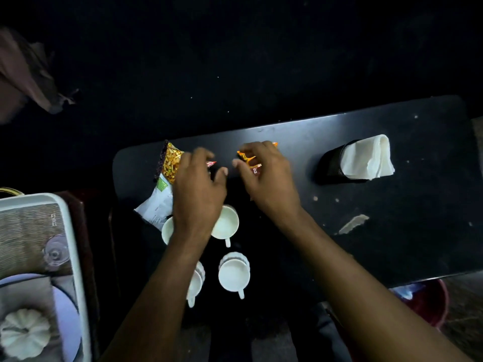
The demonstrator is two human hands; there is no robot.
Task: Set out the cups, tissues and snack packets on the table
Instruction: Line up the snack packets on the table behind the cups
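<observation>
While the left hand's [198, 189] hold on the yellow packet [171, 163] is unclear, the right hand [264, 176] apparently pinches the orange packet [244, 156].

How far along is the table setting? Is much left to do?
Nearly done, it seems. Four white cups stand on the table, and the tissues sit in a black holder. In hand: the right hand curls over an orange packet, and the left hand reaches over a yellow packet. Left: arranging those packets.
</observation>
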